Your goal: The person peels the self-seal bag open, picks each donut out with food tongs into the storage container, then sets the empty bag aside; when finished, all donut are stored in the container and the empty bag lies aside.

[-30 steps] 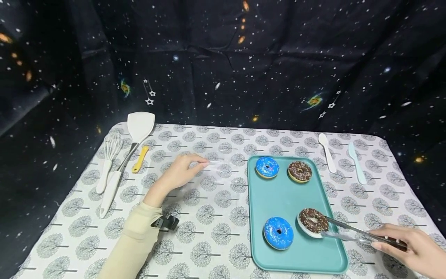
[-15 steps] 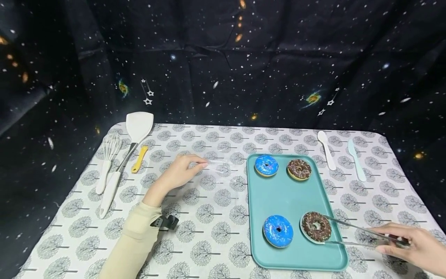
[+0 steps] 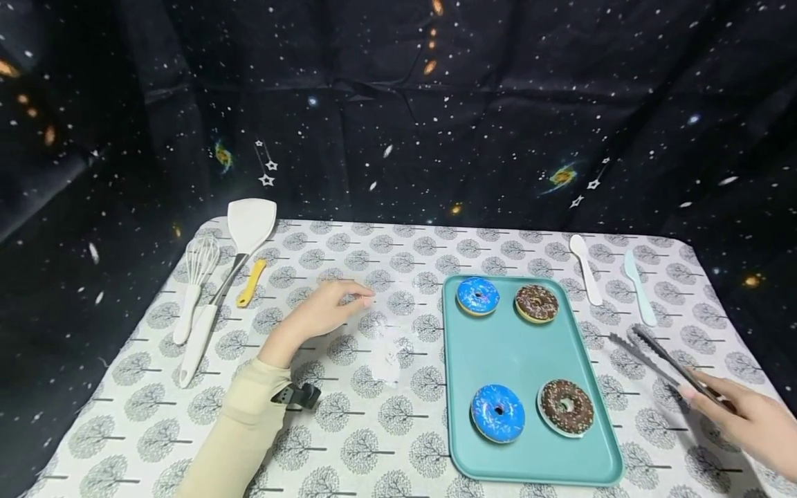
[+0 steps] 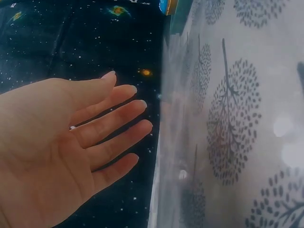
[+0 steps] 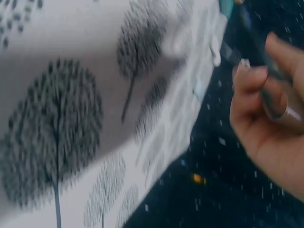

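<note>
My right hand (image 3: 744,418) grips black and metal tongs (image 3: 663,354) at the right of the teal tray (image 3: 510,356), their tips apart with nothing between them. A chocolate-sprinkled donut (image 3: 582,409) lies in the tray's front right corner, with a blue donut (image 3: 498,430) to its left. Another blue donut (image 3: 467,297) and another chocolate donut (image 3: 526,297) lie at the back. My left hand (image 3: 320,311), fingers loosely extended, hovers left of the tray. Shiny clear plastic film (image 3: 387,363) lies on the cloth in front of it.
At the left are a whisk (image 3: 201,259), a white turner (image 3: 252,220) and a small yellow utensil (image 3: 252,283). A white spoon (image 3: 585,270) and a pale blue knife (image 3: 638,287) lie right of the tray. A dark starry curtain (image 3: 398,138) hangs behind the table.
The tongs set the chocolate donut flat on the tray, let go and moved right. My left fingers, which pinched the clear film, have parted from it, and the film has dropped toward the front.
</note>
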Demonstrator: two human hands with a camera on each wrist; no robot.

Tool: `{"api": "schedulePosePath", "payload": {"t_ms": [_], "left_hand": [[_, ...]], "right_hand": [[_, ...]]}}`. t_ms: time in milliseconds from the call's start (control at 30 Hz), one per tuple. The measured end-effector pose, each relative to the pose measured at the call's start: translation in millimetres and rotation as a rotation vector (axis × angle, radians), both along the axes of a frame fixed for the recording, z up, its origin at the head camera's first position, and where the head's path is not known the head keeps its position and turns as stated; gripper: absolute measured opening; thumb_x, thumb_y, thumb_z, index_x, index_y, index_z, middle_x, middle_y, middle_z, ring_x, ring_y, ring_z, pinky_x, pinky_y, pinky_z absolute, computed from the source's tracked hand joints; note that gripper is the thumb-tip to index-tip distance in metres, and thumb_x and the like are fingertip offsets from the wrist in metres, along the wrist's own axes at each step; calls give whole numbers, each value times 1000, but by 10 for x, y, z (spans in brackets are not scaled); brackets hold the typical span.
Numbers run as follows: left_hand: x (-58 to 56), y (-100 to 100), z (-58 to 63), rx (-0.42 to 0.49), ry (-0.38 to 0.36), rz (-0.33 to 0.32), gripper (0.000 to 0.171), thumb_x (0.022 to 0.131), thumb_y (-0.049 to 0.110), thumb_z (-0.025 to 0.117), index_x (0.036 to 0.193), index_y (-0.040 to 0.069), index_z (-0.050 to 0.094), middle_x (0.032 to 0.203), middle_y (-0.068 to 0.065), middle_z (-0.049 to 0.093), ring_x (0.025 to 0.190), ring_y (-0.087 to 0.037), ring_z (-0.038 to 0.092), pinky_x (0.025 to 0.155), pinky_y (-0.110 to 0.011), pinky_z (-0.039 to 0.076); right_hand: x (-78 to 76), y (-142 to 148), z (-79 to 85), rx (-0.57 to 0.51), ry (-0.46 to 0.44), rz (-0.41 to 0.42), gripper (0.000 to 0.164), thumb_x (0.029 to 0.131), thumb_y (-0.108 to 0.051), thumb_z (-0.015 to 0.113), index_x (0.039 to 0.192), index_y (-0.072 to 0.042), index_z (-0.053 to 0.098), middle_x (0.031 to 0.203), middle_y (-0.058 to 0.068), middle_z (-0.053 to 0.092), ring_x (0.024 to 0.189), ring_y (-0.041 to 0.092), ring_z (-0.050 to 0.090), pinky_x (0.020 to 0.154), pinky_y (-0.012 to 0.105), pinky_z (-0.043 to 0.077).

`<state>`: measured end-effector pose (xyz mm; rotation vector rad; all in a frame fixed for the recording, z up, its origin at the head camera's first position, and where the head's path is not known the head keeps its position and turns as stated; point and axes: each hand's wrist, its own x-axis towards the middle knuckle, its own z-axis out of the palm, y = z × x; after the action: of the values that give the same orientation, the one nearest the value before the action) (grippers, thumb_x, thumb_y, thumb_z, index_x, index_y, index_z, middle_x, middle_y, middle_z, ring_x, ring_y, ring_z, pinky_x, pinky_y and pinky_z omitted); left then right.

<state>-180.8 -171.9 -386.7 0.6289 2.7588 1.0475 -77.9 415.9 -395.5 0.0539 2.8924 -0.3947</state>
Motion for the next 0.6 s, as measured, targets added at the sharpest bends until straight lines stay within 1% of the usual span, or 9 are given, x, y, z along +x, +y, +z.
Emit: {"api": "schedulePosePath", "payload": {"t_ms": [67, 133, 267, 333, 367, 433, 500, 567, 600], "left_hand": [[-3, -2, -4, -3, 7, -3, 32, 94, 25, 56, 118, 6, 63, 121, -9, 63, 119, -28, 53, 105, -44, 38], [-4, -6, -3, -1, 9, -4, 32, 94, 26, 56, 118, 5, 63, 121, -9, 63, 119, -28, 53, 105, -44, 38], [0, -20, 4, -1, 4, 8, 33, 94, 27, 56, 119, 6, 63, 122, -9, 62, 121, -28, 51, 106, -44, 37], [3, -27, 10, 1, -1, 14, 32, 94, 27, 56, 119, 7, 63, 124, -9, 61, 122, -28, 50, 106, -45, 36], [3, -29, 12, -1, 0, 17, 32, 94, 27, 56, 119, 8, 63, 124, -8, 61, 123, -28, 50, 107, -45, 36], [2, -37, 12, 1, 3, 21, 32, 95, 27, 55, 119, 8, 63, 125, -9, 60, 123, -29, 49, 107, -46, 36], [-1, -43, 16, 2, 7, 25, 31, 95, 26, 55, 119, 8, 64, 125, -10, 60, 124, -29, 49, 106, -46, 36], [-5, -50, 20, -1, 10, 27, 31, 95, 26, 55, 118, 8, 64, 125, -10, 60, 124, -30, 49, 106, -47, 37], [-6, -52, 22, -3, 9, 27, 31, 95, 27, 55, 118, 8, 64, 125, -10, 60, 124, -30, 49, 106, -46, 37]], "right_hand": [[-58, -71, -29, 18, 53, -10, 72, 96, -50, 43, 131, 12, 41, 84, 30, 59, 62, 29, 55, 50, 39, 43], [-96, -165, -72, 15, 134, -10, 68, 96, -46, 45, 128, 14, 44, 104, 39, 55, 73, 41, 58, 57, 50, 47], [-122, -376, -154, 7, 251, 4, 64, 96, -41, 48, 123, 17, 47, 114, 43, 48, 96, 59, 50, 71, 67, 43], [-149, -452, -160, 31, 267, 29, 65, 95, -39, 50, 120, 20, 46, 108, 44, 50, 94, 61, 48, 73, 69, 41], [-164, -478, -153, 43, 254, 40, 67, 95, -40, 51, 120, 22, 45, 99, 42, 54, 90, 60, 50, 72, 69, 41], [-196, -519, -133, 72, 206, 57, 73, 94, -44, 50, 121, 24, 42, 77, 34, 58, 75, 55, 56, 66, 65, 45], [-220, -549, -118, 103, 143, 68, 76, 94, -50, 48, 122, 21, 44, 58, 20, 53, 58, 42, 56, 55, 58, 47], [-240, -571, -113, 131, 81, 67, 76, 93, -56, 44, 118, 15, 50, 54, 11, 48, 52, 33, 54, 45, 49, 44], [-247, -583, -113, 149, 62, 61, 78, 92, -59, 43, 116, 14, 51, 57, 15, 52, 53, 35, 54, 42, 46, 43]]}}
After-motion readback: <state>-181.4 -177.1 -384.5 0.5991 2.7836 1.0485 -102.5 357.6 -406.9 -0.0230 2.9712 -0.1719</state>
